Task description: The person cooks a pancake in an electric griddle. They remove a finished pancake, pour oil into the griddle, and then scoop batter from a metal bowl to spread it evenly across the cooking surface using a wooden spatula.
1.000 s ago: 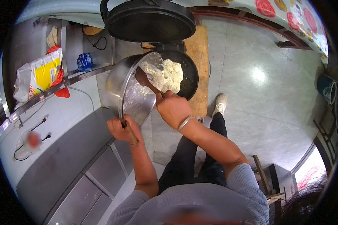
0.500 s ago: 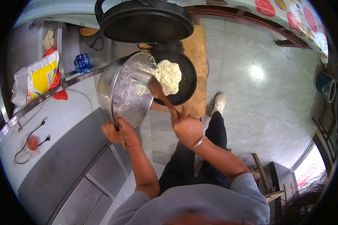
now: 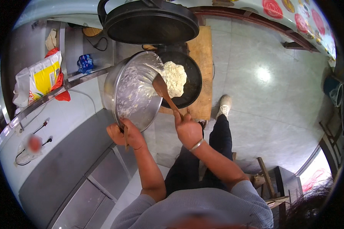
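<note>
My left hand (image 3: 125, 133) is closed on the near rim of a large steel mixing bowl (image 3: 144, 116), which is tilted on its side toward a black round pan (image 3: 195, 86). A thin wooden stick-like piece (image 3: 126, 138) shows at that hand; its other end is hidden. My right hand (image 3: 190, 131) grips the handle of a brown wooden spatula (image 3: 162, 87), its blade at the bowl's mouth. A lumpy pale dough (image 3: 176, 78) lies in the pan, joined to streaks of wet dough smeared over the bowl's inside.
The pan's black lid (image 3: 153, 23) stands raised behind it. Under the pan is a wooden board or stool (image 3: 203, 49). At left, a metal shelf holds a yellow-and-white bag (image 3: 44, 80) and a blue packet (image 3: 85, 63). Plugs with cords (image 3: 46, 141) hang below. My shoe (image 3: 224, 105) is on the tiled floor.
The bowl has moved slightly right, farther over the pan. The spatula blade has risen a little along the bowl's mouth. Both hands keep their holds.
</note>
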Motion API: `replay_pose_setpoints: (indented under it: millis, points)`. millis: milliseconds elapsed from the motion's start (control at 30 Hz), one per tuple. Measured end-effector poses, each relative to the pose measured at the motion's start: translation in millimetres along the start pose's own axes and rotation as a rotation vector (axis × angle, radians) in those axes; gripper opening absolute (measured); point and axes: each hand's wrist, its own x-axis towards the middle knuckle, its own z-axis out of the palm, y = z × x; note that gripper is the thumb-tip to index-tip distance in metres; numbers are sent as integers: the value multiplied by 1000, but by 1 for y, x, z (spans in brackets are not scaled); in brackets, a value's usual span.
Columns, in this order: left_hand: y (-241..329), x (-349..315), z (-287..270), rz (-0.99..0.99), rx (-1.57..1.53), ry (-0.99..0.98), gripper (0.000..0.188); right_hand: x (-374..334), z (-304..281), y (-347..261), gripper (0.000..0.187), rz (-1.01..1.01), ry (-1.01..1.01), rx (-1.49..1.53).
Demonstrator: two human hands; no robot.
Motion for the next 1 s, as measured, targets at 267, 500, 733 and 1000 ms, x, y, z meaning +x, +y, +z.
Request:
replay_pose_setpoints:
  millis: [267,500,733,1000]
  points:
    - [12,-1,-7,-52,-13,32,32,10,-15,-28,39,11,72,205]
    - [4,-9,-7,-19,43,-42,34,14,8,-8,32,-24,-74,153]
    - [3,-12,-6,-73,-48,38,34,13,-42,7,37,-114,-127,256]
    - [6,-4,-17,-15,5,18,35,56,-46,30,37,-166,-240,180]
